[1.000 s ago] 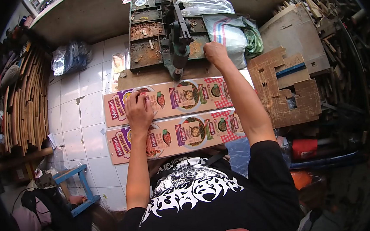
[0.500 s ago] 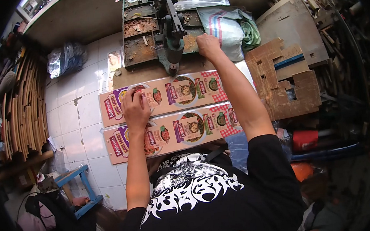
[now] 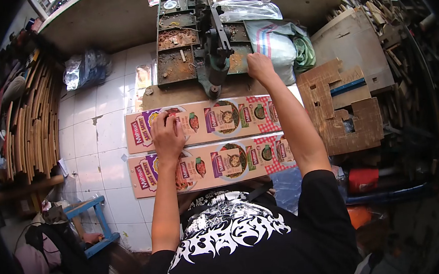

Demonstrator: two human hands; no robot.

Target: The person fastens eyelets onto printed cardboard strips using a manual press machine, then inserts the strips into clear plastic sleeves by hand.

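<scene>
My left hand lies palm down on the far printed board, fingers stretched over its left half. A matching printed board lies just nearer to me, alongside it; both carry food pictures and a red checked corner. My right hand is closed in a fist beside the right side of a dark green hand press. What the fist holds, if anything, is hidden. The press's lower tip stands just beyond the far board's edge.
Divided trays with small parts flank the press. A woven sack and a cut-out wooden board are to the right. Stacked brown sheets stand at the left, a blue wooden frame near the lower left. Someone sits there.
The whole view has shifted slightly, so the press, boards and hands appear a little lower and further right. Both hands keep about the same places and shapes.
</scene>
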